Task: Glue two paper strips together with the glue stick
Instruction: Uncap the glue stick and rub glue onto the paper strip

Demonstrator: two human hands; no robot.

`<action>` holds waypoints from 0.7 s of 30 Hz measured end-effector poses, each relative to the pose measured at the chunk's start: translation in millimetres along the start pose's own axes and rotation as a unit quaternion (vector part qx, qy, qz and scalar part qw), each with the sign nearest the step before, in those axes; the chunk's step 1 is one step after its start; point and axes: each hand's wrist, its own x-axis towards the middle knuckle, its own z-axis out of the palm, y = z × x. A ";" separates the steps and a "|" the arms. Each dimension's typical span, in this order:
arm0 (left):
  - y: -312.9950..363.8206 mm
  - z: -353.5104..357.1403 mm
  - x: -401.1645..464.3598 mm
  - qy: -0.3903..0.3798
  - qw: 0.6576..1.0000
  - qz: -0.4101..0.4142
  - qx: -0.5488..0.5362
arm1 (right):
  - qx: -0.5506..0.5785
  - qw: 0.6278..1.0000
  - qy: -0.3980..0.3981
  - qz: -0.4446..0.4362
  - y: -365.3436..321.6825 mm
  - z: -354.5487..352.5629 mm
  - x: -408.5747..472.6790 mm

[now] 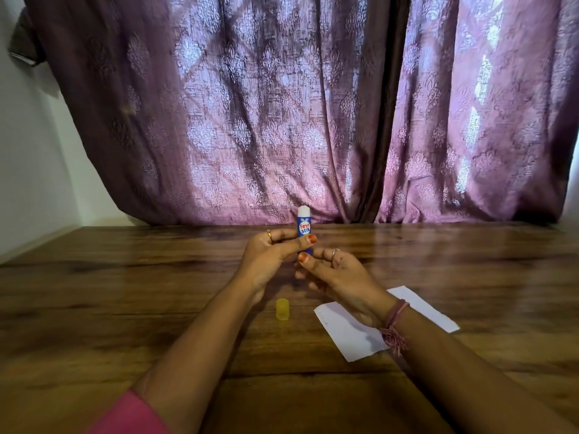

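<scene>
A blue glue stick [304,227] stands upright above the wooden table [125,292], its white glue tip exposed at the top. My left hand [272,256] grips its barrel between thumb and fingers. My right hand [335,275] pinches the stick's lower end just below the left thumb. The yellow cap [282,309] lies on the table between my forearms. White paper strips [351,333] lie flat under my right wrist; the arm hides their middle, and I cannot tell how many there are.
A purple patterned curtain [282,120] hangs along the table's far edge. A white wall [28,167] is at the left. Bare wood stretches to the left and far right of my arms.
</scene>
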 end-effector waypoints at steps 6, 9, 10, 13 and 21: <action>1.7 4.0 -1.9 -0.007 1.000 -0.003 0.011 | -0.001 0.999 0.044 -0.014 3.5 -0.5 2.0; 2.5 3.2 -2.7 -0.011 1.000 0.002 0.017 | 0.009 0.998 0.062 -0.022 6.7 -0.2 4.0; 2.6 2.9 -2.7 -0.012 1.000 0.002 0.018 | 0.013 0.998 0.060 -0.025 7.5 -0.5 4.3; 1.5 2.2 -1.3 -0.009 1.000 0.003 0.016 | 0.001 0.999 0.043 -0.021 8.2 0.2 3.8; -1.9 -2.3 1.9 -0.008 1.000 -0.006 0.010 | 0.047 0.999 -0.013 0.007 6.0 0.0 2.9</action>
